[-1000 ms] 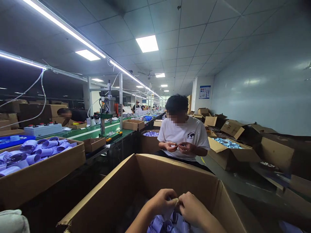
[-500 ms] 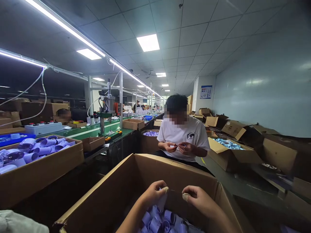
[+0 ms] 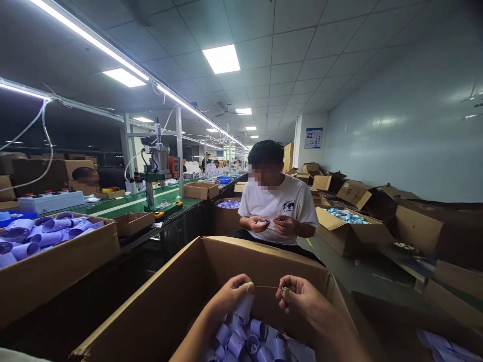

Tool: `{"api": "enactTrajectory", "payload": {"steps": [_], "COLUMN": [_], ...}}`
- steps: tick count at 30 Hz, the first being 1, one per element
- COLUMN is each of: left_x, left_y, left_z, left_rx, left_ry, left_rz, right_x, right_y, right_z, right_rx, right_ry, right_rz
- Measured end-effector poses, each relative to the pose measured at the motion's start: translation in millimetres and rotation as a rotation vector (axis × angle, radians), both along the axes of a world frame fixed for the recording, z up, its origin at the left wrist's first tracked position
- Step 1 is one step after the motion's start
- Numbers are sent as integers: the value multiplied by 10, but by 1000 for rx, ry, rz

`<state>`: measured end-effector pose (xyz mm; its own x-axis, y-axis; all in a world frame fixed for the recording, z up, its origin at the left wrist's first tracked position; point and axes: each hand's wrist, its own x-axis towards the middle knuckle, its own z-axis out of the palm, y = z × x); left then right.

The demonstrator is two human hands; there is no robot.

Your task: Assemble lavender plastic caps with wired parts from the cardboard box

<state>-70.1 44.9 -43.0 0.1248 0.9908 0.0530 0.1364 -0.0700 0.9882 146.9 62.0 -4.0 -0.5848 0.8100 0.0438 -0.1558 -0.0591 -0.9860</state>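
Over the open carton, my left hand (image 3: 237, 294) is closed around a pale plastic cup-shaped part (image 3: 245, 307), which hangs below the fingers. A thin reddish wire (image 3: 267, 286) stretches from there across to my right hand (image 3: 298, 296). The right thumb and fingers pinch the wire's other end; the exact grip is hidden. Both thumbs wear a tan fingertip cover. Beneath my hands, several pale purple plastic cups (image 3: 258, 329) lie jumbled in the large cardboard box (image 3: 158, 294).
Across the box sits a co-worker (image 3: 279, 206) in a white shirt, hands together on a small item. To the left, a carton of purple cups (image 3: 56, 266) stands beside the green bench (image 3: 166, 193) with a press (image 3: 156, 166). Open cartons (image 3: 350, 234) line the right.
The view has turned slightly right. My right hand has rotated and its fingers have closed more around the wire, which now shows as a taut line between the hands.
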Motion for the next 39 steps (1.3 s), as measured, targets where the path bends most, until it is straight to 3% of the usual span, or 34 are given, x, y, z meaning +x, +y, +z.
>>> {"api": "enactTrajectory", "payload": {"steps": [4,9,13,16,20,26,31,39], "left_x": [-6,-76,-124,-157,-140,40,76,80], "left_y": [-3,25,31,-33,-159,-243,-263,-299], "left_z": [-6,-52,-70,-3,155,272,281,292], "left_rx": [-3,-18,237,491,704,723,748,830], "left_ry": [-7,132,198,373,493,521,453,379], "left_rz": [7,205,360,446,438,431,368,269], "right_x": [2,-24,-45,-71,-140,-246,-300,-318], "right_y": [-20,-64,-149,-256,-428,-526,-530,-540], "right_z": [23,115,202,259,294,198,128,166], "right_rx": [-49,-125,-117,6,207,464,516,538], "right_ry": [59,266,329,285,197,27,-44,-112], "right_rz": [-41,-227,-251,-245,-259,-118,-75,-53]}}
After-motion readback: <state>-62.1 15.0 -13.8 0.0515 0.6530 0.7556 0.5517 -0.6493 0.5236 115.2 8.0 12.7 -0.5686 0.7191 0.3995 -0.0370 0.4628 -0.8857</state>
